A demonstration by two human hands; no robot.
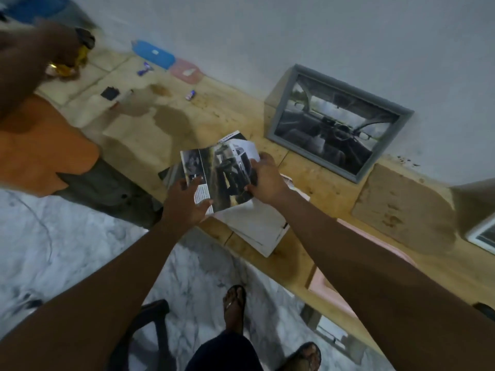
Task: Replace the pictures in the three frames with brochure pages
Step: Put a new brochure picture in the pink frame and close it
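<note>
Brochure (225,175) pages lie open above the wooden counter (316,183), and you hold them with both hands: your left hand (184,202) pinches the lower left edge, your right hand (265,178) grips the right edge. White sheets (254,228) sit beneath it on the counter. You can count two frames: one grey frame (337,121) leaning against the white wall (294,36), showing a car interior, and a white frame (482,234) cut off at the right edge. Another person's hand (56,49) holds something yellow at the upper left. Below you the floor (80,236) is marbled.
</note>
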